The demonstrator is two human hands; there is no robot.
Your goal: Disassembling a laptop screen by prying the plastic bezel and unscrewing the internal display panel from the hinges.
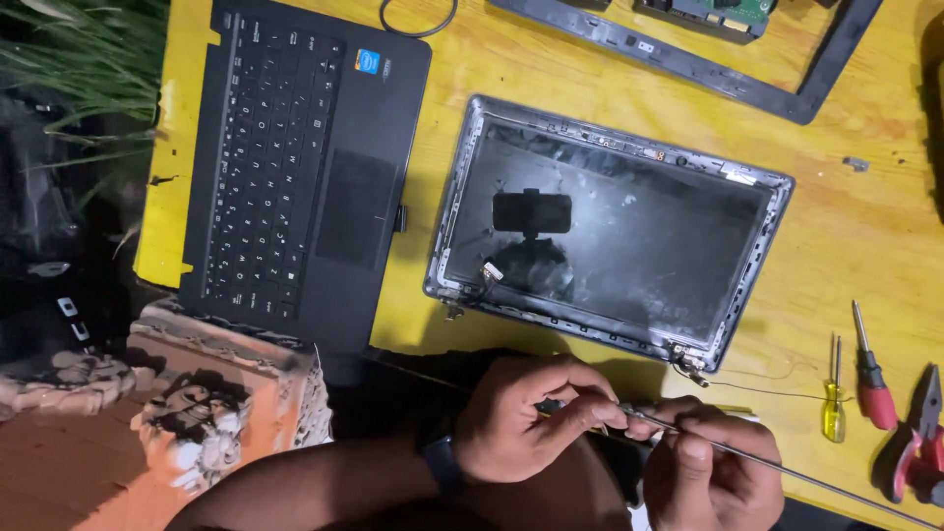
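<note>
Screwdriver shaft, long and thin, sits low at the worktop edge, pinched between both hands: left hand closed around the near end, right hand clamped on the rod. Looks like a bit or tip is being fitted. Laptop lid shell lies open just above, keyboard base left, red screwdriver and pliers right.

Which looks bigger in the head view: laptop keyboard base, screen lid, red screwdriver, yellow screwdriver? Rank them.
1. Screen lid and keyboard base: close in size, lid perhaps slightly larger; not sure.
2. Red screwdriver.
3. Yellow screwdriver, slightly shorter.
</note>
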